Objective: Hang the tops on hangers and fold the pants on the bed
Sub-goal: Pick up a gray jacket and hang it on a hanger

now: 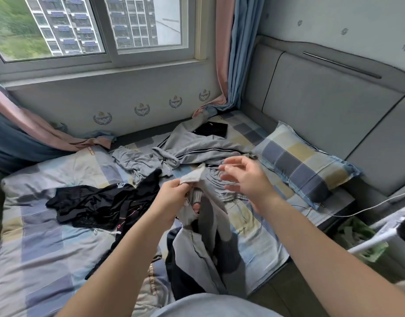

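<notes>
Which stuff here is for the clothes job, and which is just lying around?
For the job: grey garment in the left hand, grey striped clothes, black clothes, bed.
Just lying about: pillow, curtain, white cable.

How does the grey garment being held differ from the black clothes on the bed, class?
The grey garment is pale; the black clothes are dark. The grey garment is lifted, gripped by the left hand; the black clothes lie on the bed, untouched. Both are crumpled and unfolded.
</notes>
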